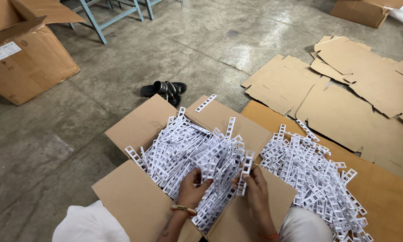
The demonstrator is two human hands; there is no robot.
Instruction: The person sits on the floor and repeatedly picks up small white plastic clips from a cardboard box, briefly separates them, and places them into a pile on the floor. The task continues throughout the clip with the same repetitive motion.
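Gripping white ladder strips (245, 172), both hands (197, 184) work over the open carton (141, 123).

Illumination even, diffuse, moderately bright; source not visible. Shadows soft and short, the darkest beneath the sandals (164, 91). No glare on the concrete floor (67, 134). Focus sharp throughout, no motion blur. Wide-angle stretching noticeable towards the edges and corners.

White plastic strips (197, 152) matt; cardboard box (138, 125) dull; concrete floor (120, 67) rough
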